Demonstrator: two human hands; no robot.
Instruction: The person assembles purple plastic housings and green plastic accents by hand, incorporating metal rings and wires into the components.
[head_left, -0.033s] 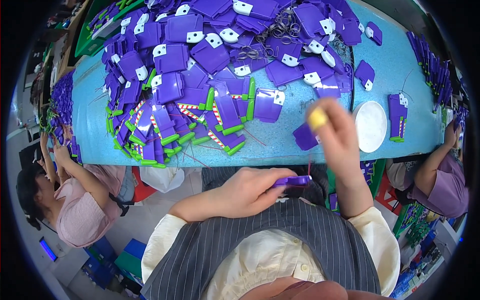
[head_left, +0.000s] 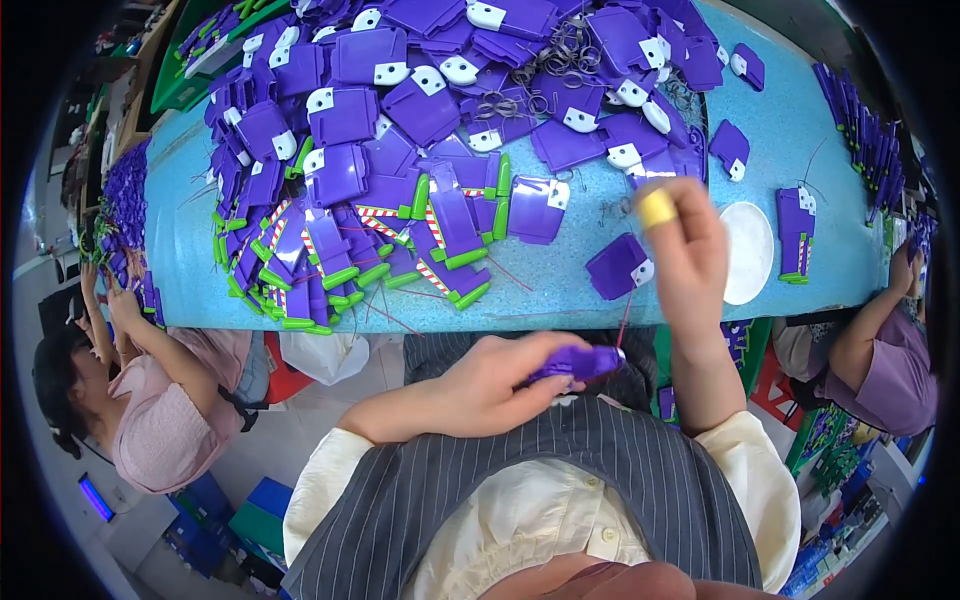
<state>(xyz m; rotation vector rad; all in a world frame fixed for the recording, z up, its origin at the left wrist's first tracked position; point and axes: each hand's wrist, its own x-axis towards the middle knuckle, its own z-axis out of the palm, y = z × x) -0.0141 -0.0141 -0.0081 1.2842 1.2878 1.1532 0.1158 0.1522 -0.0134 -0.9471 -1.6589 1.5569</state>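
My left hand (head_left: 490,385) is closed on a purple plastic part (head_left: 585,366), held just off the table's near edge. From the part's right end a thin red string (head_left: 625,322) runs up to my right hand (head_left: 685,255). That hand is raised above the table with its fingers pinched together on the string, whose upper end is hidden. A yellow wrap (head_left: 657,207) goes round one of its digits. To the left of my right hand, a flat purple plate with a white corner (head_left: 613,268) lies on the blue table (head_left: 545,300).
Many purple plates with white corners (head_left: 365,57) are heaped at the back. Green-edged purple pieces (head_left: 320,250) pile up at left. Dark metal rings (head_left: 570,55) lie on the heap. A white round dish (head_left: 748,255) stands right of my right hand. People sit at both sides.
My right hand has moved to the right, uncovering more of the plate beside it. The purple part in my left hand has tilted, showing a broader face.
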